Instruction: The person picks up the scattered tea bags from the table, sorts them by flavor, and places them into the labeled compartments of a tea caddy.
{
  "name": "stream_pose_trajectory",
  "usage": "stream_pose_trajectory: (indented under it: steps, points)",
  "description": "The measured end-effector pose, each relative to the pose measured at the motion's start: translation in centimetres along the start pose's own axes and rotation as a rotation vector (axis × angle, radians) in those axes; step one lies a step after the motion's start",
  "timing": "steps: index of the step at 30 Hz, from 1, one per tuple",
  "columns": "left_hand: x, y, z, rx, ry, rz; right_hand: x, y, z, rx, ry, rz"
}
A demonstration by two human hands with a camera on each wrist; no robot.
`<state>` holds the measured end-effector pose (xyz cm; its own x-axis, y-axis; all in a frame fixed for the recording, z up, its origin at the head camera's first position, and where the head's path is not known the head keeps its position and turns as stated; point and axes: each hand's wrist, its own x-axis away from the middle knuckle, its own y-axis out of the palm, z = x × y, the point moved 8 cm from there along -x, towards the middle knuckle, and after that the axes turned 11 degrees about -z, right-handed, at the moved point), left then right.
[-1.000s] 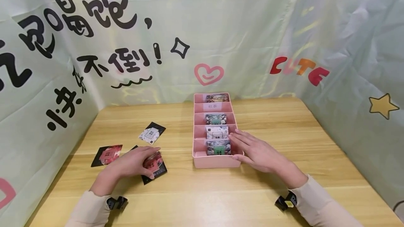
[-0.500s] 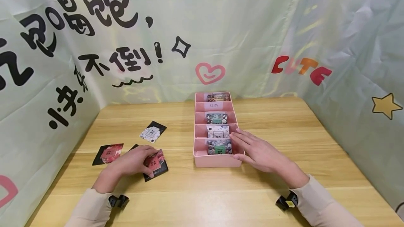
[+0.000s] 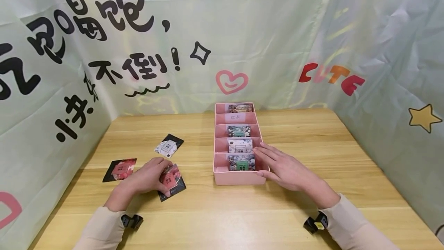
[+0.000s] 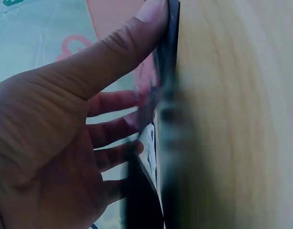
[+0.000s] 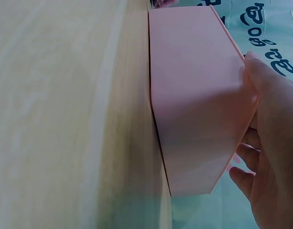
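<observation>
My left hand (image 3: 147,176) pinches a red and black tea sachet (image 3: 170,178) by its edges on the left part of the table; in the left wrist view the thumb lies at the dark edge of the sachet, the fingers on its far side. A pink divided box (image 3: 239,178) stands at the middle. My right hand (image 3: 282,167) rests on the box's right front corner, thumb by the front rim and fingers along the side. Another red sachet (image 3: 121,169) and a white and black sachet (image 3: 169,146) lie flat beyond my left hand.
Upright sachets fill several compartments of the box, such as a green-labelled sachet (image 3: 241,163) in front and a white sachet (image 3: 240,146) behind it. One compartment shows a paper label (image 3: 235,117). A printed cloth (image 3: 277,30) encloses the table at back and sides.
The dark sachet corner that showed behind my left hand is out of sight now, and the left fingers have drawn in on the sachet. My right hand stays at the box.
</observation>
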<state>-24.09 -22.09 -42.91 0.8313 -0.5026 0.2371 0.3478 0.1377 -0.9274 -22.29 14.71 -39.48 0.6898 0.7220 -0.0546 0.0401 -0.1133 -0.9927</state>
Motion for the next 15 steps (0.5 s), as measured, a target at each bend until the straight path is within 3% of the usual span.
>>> stream_pose_trajectory:
  steps: [7, 15]
  points:
    - [-0.2, -0.3, 0.3, 0.046, 0.064, 0.034, 0.1, -0.1, -0.1, -0.002, -0.003, 0.018]
    - [0.2, -1.6, 1.1, 0.003, 0.136, 0.16, 0.0, 0.2, 0.1, -0.019, 0.014, -0.017]
